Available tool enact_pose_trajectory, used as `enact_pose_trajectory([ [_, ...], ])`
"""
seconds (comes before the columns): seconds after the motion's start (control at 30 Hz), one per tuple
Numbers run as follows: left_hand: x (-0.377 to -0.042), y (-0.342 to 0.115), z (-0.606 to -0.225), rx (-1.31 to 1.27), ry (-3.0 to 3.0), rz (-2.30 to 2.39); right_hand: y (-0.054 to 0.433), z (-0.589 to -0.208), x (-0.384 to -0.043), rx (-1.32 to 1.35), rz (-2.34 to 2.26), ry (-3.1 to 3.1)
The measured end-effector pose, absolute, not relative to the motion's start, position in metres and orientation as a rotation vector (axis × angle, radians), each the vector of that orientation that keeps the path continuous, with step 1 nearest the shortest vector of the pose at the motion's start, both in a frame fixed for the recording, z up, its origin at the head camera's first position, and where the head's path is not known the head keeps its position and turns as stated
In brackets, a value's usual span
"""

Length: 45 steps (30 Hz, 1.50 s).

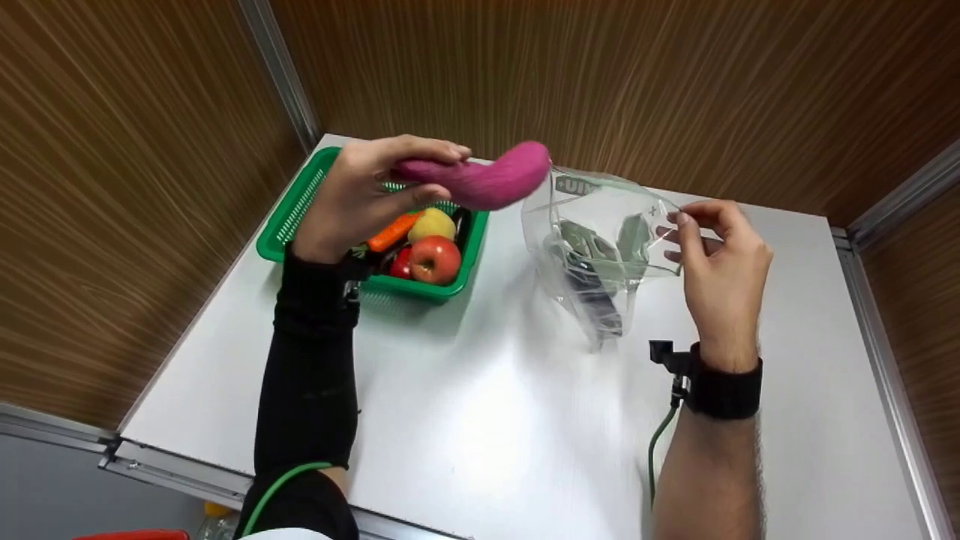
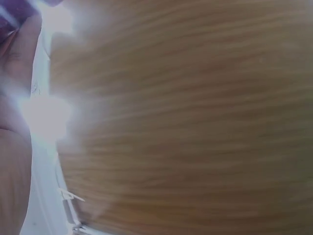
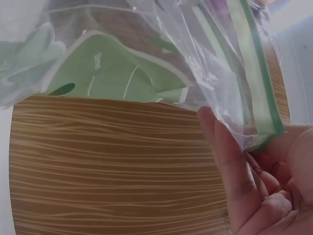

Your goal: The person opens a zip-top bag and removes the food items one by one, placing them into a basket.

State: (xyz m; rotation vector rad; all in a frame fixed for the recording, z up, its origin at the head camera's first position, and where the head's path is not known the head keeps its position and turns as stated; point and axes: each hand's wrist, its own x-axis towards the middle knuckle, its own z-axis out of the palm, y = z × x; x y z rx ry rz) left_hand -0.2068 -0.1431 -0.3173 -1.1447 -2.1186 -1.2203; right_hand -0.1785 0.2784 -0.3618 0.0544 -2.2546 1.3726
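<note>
In the head view my left hand grips the thin end of a curved magenta sweet potato, held in the air between the green basket and a clear zip bag. The sweet potato's thick end is by the bag's left rim. My right hand pinches the bag's right corner between thumb and fingers. A dark, long thing shows through the plastic in the bag's lower part; its kind is unclear. In the right wrist view, fingers and thumb of the right hand hold the bag's green-edged corner.
The basket holds a red apple, a yellow fruit, a carrot and other produce partly hidden by the left hand. Wood-grain panels enclose the white table at the back and sides.
</note>
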Motion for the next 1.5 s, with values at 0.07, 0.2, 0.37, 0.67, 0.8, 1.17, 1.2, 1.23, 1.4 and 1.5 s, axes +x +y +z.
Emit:
enact_pose_trajectory([
  [0.07, -0.211, -0.150, -0.320, -1.067, -2.209, -1.150, 0.278, -0.362, -0.179, 0.059, 1.375, -2.252],
  [0.2, -0.222, -0.160, -0.329, -0.900, -2.426, -1.052, 0.279, -0.363, -0.180, 0.067, 1.385, -2.250],
  [0.37, -0.239, -0.170, -0.342, -0.713, -2.634, -0.964, 0.279, -0.365, -0.182, 0.057, 1.380, -2.266],
  [0.67, -0.266, -0.192, -0.365, -0.486, -2.778, -0.842, 0.277, -0.366, -0.183, 0.073, 1.375, -2.270],
  [0.8, -0.273, -0.200, -0.373, -0.383, -2.852, -0.801, 0.276, -0.366, -0.183, 0.085, 1.380, -2.265],
  [1.17, -0.284, -0.206, -0.397, -0.276, -3.103, -0.641, 0.275, -0.366, -0.185, 0.082, 1.385, -2.267],
  [1.2, -0.284, -0.206, -0.400, -0.290, -3.122, -0.631, 0.274, -0.367, -0.185, 0.084, 1.383, -2.266],
  [1.23, -0.283, -0.206, -0.402, -0.306, -3.140, -0.617, 0.274, -0.367, -0.185, 0.087, 1.384, -2.265],
  [1.4, -0.276, -0.199, -0.402, -0.403, -3.222, -0.589, 0.273, -0.367, -0.185, 0.101, 1.393, -2.274],
  [1.5, -0.267, -0.186, -0.388, -0.493, -3.203, -0.581, 0.272, -0.366, -0.183, 0.108, 1.405, -2.278],
])
